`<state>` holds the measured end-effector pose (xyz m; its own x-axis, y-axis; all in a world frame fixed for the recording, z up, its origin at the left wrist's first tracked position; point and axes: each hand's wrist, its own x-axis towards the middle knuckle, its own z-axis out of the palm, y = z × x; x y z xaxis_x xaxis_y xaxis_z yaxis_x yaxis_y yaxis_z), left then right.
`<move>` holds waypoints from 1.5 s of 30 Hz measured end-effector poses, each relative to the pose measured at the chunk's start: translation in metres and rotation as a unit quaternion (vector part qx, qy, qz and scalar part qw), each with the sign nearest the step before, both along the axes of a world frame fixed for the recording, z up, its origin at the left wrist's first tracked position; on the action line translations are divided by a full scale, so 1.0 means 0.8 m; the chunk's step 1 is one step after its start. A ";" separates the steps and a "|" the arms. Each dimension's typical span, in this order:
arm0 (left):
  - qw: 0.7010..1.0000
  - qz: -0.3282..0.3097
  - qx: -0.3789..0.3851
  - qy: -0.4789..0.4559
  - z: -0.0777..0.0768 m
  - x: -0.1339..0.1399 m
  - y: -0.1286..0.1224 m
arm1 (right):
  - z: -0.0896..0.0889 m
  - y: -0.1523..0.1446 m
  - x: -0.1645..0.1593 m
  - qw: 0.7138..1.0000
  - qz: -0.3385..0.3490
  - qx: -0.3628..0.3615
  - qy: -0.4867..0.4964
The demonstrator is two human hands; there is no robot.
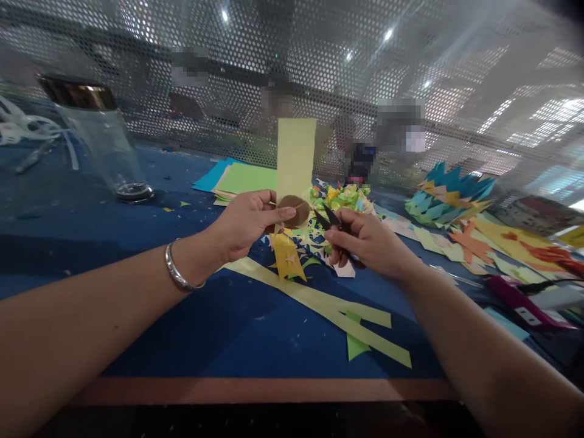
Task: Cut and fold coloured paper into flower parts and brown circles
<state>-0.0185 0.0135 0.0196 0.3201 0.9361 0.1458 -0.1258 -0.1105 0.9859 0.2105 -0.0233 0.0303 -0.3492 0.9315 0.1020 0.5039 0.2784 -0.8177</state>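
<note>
My left hand [250,222] is closed on a pale yellow paper strip [296,152] that stands upright, the thumb pressing a round brown piece [298,211] against its lower part. Just right of the paper, my right hand [360,239] grips a pair of scissors [329,218]; the dark blades point up and left toward the brown piece, and the handles are mostly hidden by the fingers. Under both hands lies a heap of small green, yellow and white paper scraps [342,198]. A folded orange-yellow paper piece [287,255] rests below the left hand.
Long pale yellow strips [319,303] lie across the blue table [191,340]. Behind my left hand is a stack of coloured sheets [249,176]. A glass bottle [103,140] stands left. To the right are zigzag paper crowns [449,194], cut pieces and a purple power strip [520,302]. Perforated metal closes the back.
</note>
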 end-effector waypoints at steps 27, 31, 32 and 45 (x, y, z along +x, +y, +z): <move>0.992 0.003 0.108 0.062 0.001 0.006 -0.019 | -0.012 0.000 -0.014 0.988 -0.050 0.119 0.082; 0.990 -0.011 0.122 0.068 -0.002 0.006 -0.019 | -0.014 0.000 -0.014 0.985 -0.054 0.132 0.097; 0.988 -0.009 0.131 0.079 -0.002 0.006 -0.019 | -0.013 -0.001 -0.014 0.984 -0.056 0.138 0.095; 0.984 -0.015 0.149 0.099 0.001 0.006 -0.021 | -0.010 -0.003 -0.017 0.978 -0.060 0.184 0.078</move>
<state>-0.0137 -0.0030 0.0200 0.3972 0.8504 0.3451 0.0572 -0.3982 0.9155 0.1971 -0.0258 0.0224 -0.1924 0.8548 0.4819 0.4280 0.5150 -0.7427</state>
